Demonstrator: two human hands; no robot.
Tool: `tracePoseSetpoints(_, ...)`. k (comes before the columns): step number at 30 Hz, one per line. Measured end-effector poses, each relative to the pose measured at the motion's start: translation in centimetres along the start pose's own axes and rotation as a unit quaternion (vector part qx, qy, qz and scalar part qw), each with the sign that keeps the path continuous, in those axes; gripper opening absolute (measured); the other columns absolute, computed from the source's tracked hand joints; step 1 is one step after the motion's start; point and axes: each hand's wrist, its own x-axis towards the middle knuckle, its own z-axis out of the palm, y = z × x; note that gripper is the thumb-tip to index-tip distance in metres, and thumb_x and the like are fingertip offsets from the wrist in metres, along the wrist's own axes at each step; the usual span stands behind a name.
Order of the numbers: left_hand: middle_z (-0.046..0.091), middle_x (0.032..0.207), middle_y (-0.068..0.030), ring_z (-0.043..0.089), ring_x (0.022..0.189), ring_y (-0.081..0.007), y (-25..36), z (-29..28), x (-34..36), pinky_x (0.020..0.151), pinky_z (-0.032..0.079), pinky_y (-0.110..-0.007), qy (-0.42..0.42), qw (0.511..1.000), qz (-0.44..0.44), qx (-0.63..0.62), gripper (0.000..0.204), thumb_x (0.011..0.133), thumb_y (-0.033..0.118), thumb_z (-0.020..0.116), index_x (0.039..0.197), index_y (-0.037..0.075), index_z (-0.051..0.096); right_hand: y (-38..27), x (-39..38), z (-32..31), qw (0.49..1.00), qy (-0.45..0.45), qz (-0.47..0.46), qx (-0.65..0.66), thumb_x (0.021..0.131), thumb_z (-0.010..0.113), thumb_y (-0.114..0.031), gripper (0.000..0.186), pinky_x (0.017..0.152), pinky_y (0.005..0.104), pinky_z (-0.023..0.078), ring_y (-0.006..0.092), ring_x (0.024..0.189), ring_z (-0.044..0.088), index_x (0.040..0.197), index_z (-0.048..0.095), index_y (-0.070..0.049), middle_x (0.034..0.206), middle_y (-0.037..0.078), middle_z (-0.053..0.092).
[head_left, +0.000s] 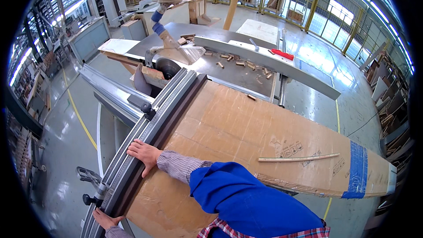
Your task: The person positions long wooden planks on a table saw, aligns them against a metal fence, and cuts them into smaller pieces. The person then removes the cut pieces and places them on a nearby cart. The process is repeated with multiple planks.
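A long dark brown strip [165, 136] lies flush along an aluminium fence [154, 110] that carries a measuring scale. My right hand [145, 154] rests across strip and fence, its fingers stretched out and its thumb spread toward me. Lower down, my left hand [107, 220] lies over the near end of both, thumb and fingers apart. The strip's far end reaches close to a round saw blade [168, 68], beside a clear guard [189, 53]. Black clamp knobs [147, 108] sit on the fence. Under my right arm spreads a large cardboard-covered panel [238, 123].
A thin narrow stick [299, 158] and blue tape [356, 169] lie on the cardboard. Several small wood offcuts [251, 65] litter the metal saw table [211, 70]. Behind them runs a long grey rip fence [269, 61] with a red object [282, 54] on it. Boards [387, 105] lean far right.
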Motion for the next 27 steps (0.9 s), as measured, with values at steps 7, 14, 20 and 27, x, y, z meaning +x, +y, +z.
tracePoseSetpoints(7,0.035,0.129,-0.0242,0.031,0.125,-0.039,1.2,0.1,2.5,0.108,0.029,-0.042,-0.01,1.0,-0.008,0.019,0.13,0.02,0.04,0.091,0.125,-0.008,0.032,1.8,0.6,0.3,1.0,0.0,0.008,0.003,0.042,0.081,-0.061,0.114,0.113,0.0462,0.015,0.0311,0.122,0.039,0.127,0.041,0.002,0.123,0.016,0.044)
tracePoseSetpoints(14,0.037,0.124,-0.0226,0.034,0.122,-0.0387,1.3,-0.1,3.7,0.106,0.031,-0.042,-0.019,1.0,-0.005,0.013,0.126,0.021,0.038,0.092,0.123,-0.006,0.033,2.6,1.6,1.1,1.0,0.009,0.001,0.001,0.042,0.08,-0.062,0.113,0.113,0.0463,0.015,0.0308,0.122,0.039,0.127,0.041,0.002,0.122,0.016,0.044)
tracePoseSetpoints(20,0.037,0.123,-0.0223,0.034,0.121,-0.0381,1.0,1.4,5.0,0.105,0.031,-0.042,0.011,1.0,0.006,0.022,0.127,0.019,0.038,0.092,0.123,-0.006,0.034,3.7,2.0,1.6,1.0,0.022,-0.003,-0.004,0.042,0.079,-0.063,0.113,0.112,0.0465,0.016,0.0311,0.12,0.04,0.126,0.042,0.003,0.121,0.016,0.044)
tracePoseSetpoints(27,0.039,0.121,-0.0215,0.036,0.119,-0.0375,1.2,1.7,6.0,0.103,0.034,-0.041,0.022,0.999,0.009,0.026,0.126,0.019,0.037,0.092,0.122,-0.007,0.035,4.5,2.6,2.2,0.999,0.035,-0.005,0.002,0.039,0.081,-0.061,0.113,0.112,0.0472,0.017,0.0322,0.121,0.04,0.123,0.044,0.003,0.121,0.017,0.045)
